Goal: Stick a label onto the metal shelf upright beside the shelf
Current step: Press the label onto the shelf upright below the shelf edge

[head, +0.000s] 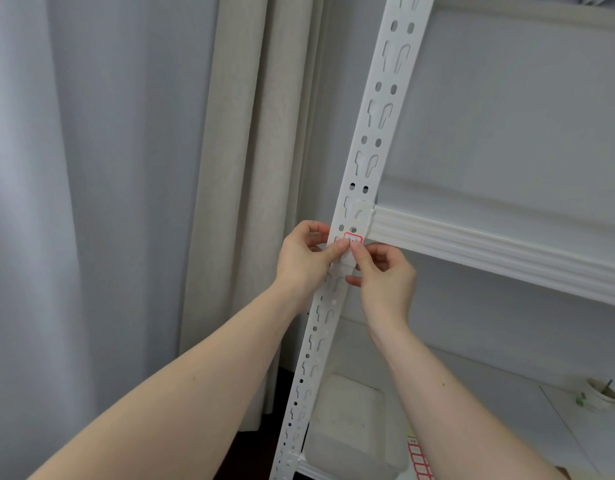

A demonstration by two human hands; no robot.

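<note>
Upright (363, 168): white perforated metal post, leaning slightly in the wide-angle view, running from top right to bottom centre. Keyhole slots and paired round holes along its face.

Label (353, 239): small, white with red border and dark handwriting. Sits on the front face of the upright, just below the joint where the shelf (489, 251) beam meets the post. Whether it is fully stuck down cannot be told.

Left hand (308, 258): fingers curled, thumb and forefinger tips at the label's left edge, pinching or pressing it against the upright; the other fingers wrap the post's left edge.

Right hand (385, 275): fingers curled, forefinger and thumb tips at the label's lower right edge, touching the upright. Exact grip partly hidden.

Shelf: white ribbed beam running right from the upright; a second board below.

Lower board: translucent plastic box (351, 420) just right of the upright; sheet of red-bordered labels (418, 459) beside it; small cup (598, 396) with a stick in it, far right.

Curtain (230, 202): beige and grey folds, left of the upright.
</note>
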